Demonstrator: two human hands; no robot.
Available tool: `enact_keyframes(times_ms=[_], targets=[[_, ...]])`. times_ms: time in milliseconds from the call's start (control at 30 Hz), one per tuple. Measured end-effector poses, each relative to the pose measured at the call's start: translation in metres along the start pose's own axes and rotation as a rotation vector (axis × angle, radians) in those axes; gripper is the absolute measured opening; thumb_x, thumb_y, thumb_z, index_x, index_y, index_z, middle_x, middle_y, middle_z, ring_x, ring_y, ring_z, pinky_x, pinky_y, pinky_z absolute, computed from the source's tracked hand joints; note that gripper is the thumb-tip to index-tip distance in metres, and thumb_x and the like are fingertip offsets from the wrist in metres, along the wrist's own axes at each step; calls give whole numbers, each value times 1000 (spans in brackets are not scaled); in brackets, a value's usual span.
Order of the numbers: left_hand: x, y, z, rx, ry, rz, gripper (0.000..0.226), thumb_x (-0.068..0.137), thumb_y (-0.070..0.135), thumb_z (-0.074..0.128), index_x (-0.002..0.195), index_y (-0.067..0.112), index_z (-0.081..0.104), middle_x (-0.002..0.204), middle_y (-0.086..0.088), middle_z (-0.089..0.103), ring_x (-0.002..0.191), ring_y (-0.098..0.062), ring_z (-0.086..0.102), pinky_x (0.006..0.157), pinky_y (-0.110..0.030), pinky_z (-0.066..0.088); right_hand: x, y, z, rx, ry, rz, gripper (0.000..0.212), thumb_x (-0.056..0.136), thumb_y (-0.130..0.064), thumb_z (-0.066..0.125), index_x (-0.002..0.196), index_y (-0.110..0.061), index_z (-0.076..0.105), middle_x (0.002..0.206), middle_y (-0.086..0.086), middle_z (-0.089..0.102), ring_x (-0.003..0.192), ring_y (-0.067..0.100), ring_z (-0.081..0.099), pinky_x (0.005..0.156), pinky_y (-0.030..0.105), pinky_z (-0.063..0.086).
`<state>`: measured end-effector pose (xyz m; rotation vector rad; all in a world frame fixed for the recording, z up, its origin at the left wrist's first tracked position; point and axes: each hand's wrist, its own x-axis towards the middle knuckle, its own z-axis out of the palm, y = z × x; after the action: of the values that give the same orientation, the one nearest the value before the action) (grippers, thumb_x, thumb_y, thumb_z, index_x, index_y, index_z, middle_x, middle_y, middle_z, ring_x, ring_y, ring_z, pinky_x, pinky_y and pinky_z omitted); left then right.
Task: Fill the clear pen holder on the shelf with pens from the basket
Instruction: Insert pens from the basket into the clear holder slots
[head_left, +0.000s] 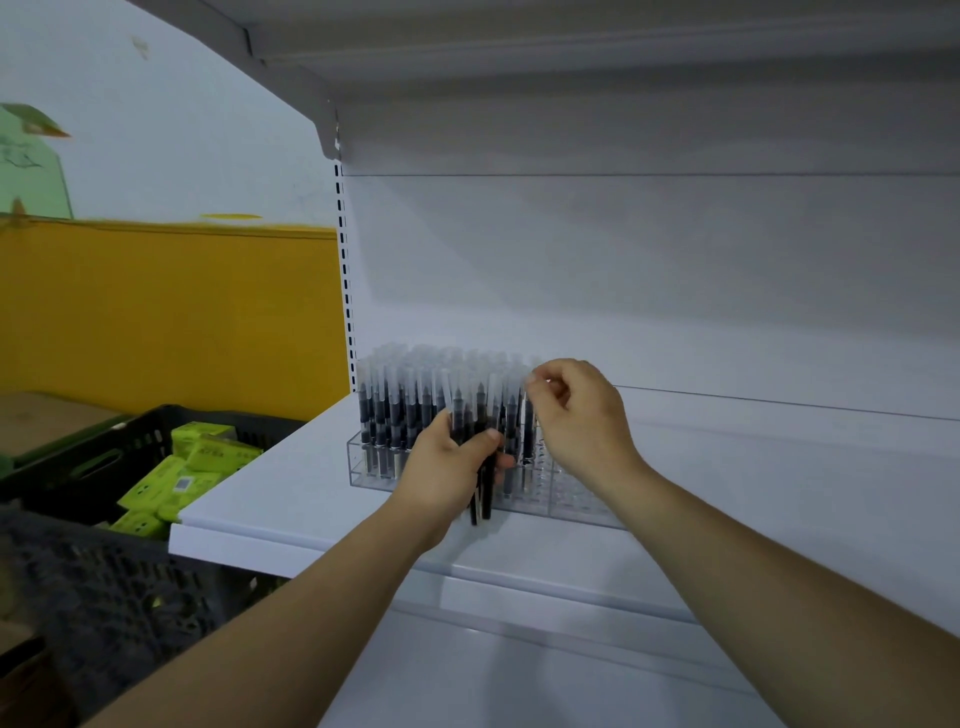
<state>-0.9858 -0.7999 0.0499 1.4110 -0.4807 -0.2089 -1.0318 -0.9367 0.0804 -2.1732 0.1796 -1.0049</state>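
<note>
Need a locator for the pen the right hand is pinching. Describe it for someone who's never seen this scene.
On the white shelf, the clear pen holder sits at the left end, packed with upright black pens. The pen stands at that block's right edge, empty holes beyond it. It alone has its clear cap pinched by the right hand.

Dim, soft-focus, wide-angle edge distortion

Pen holder: clear plastic, glossy, smooth.
Pens: black barrels, frosted translucent plastic caps.
Shelf: white, smooth, matt, painted-metal look.
Basket: black plastic, matt, open lattice.
Packets in basket: bright green, slightly glossy wrap.
</note>
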Motion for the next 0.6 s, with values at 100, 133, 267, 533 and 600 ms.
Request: enact_keyframes(times_ms=[100,133,267,533,600], targets=[[1,0,2,-5,-31,10,40,95,10,57,130,-1,41,75,-4,70,69,-17,68,75,-39,59,-1,-10,1,-12,-110,-23,18,94,-36,55,91,-23,68,89,-8,51,78,-1,50,66,8,34],[2,0,3,-2,-46,12,42,96,10,56,133,-1,40,74,-5,71,69,-17,68,76,-40,59,-2,-12,2,-23,-139,-20,19,94,-35,56,92,-21,69,90,-8,52,77,-2,50,63,5,35],[2,0,6,-9,-60,14,34,98,13,53,129,4,46,91,-8,73,79,-18,71,79,-39,58,-4,-15,2,156,-122,58,18,96,-27,54,90,-11,62,85,-3,55,60,-7,54,46,3,37],[9,0,-10,-142,104,-71,15,99,2,42,95,12,52,79,-10,57,65,-21,55,63,-37,49,10,-13,-12,292,79,92,13,99,-30,48,85,-33,47,82,-1,66,80,22,67,77,49,56],[8,-1,-8,-114,103,-70,17,99,1,42,96,12,54,80,-9,54,64,-19,52,66,-39,50,9,-10,-10,247,49,81,10,98,-31,48,88,-33,48,83,0,66,81,22,66,77,49,56]])
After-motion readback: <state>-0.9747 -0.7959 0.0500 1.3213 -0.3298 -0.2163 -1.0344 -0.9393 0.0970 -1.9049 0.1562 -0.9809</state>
